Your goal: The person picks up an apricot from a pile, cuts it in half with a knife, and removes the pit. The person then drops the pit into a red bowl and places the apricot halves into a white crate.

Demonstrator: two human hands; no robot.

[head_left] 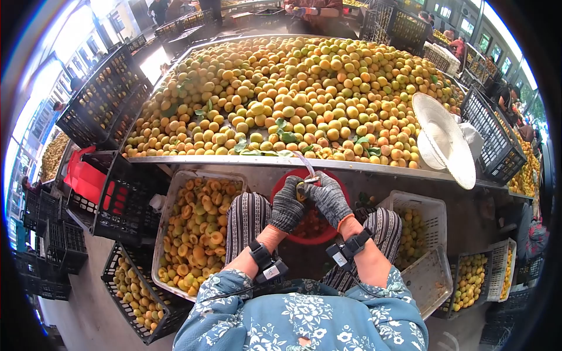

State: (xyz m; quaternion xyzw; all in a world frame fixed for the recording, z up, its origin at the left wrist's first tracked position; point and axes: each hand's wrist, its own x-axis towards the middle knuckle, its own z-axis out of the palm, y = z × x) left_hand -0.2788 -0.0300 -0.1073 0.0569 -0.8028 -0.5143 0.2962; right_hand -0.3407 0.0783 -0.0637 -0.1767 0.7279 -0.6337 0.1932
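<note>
My left hand (287,206), in a grey knit glove, is closed on a yellow-green fruit (301,192) in front of my chest. Close against it, my right hand (329,200), gloved the same way, grips a small tool (312,180) at the fruit. A pale curved strip rises from the tool. Both hands are over a red basin (341,233) between my knees, with reddish pieces inside. Beyond them, whole fruit (281,105) is heaped on a metal-edged table (234,159). My fingers partly hide the fruit and the tool.
A crate of opened fruit (196,234) stands left of my legs, and a pale crate (433,213) with fruit on the right. A straw hat (443,140) rests on the table's right edge. Black crates (126,205) flank the table. Another person's gloved hands (303,10) show across it.
</note>
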